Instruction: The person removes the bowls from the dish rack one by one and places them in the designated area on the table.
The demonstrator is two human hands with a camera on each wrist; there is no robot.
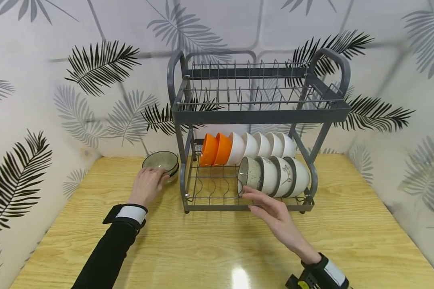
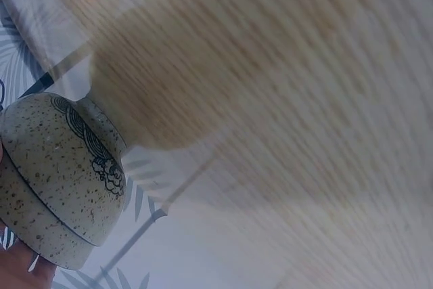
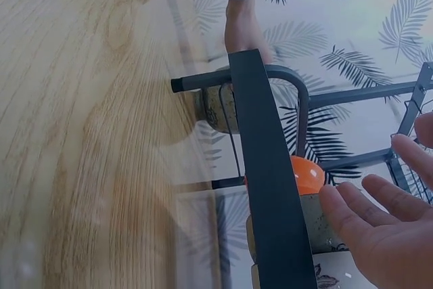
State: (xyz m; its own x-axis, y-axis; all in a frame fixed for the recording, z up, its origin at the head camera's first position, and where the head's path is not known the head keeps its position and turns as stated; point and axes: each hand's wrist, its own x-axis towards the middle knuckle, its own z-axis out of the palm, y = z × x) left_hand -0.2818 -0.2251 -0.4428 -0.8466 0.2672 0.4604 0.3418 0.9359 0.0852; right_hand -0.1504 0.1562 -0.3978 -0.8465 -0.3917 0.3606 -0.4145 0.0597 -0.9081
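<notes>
Left of the rack, two nested speckled bowls (image 1: 161, 159) stand on the table. My left hand (image 1: 147, 186) is at their near rim and grips the upper bowl there. In the left wrist view the stack (image 2: 61, 160) shows a dark wave pattern, with fingers (image 2: 27, 265) at the rim and the rest of the hand out of frame. My right hand (image 1: 275, 216), fingers extended and holding nothing, hovers in front of the speckled bowl (image 1: 249, 175) that is leftmost in the rack's front row. From the right wrist, the fingers (image 3: 344, 216) appear close to that row.
A grey two-tier dish rack (image 1: 249, 208) stands against the patterned wall. Its lower back row holds two orange bowls (image 1: 222, 149) and several white bowls (image 1: 251, 145); patterned bowls (image 1: 283, 176) fill the front row's right part. Upper wire tier (image 1: 260, 102) overhangs both rows.
</notes>
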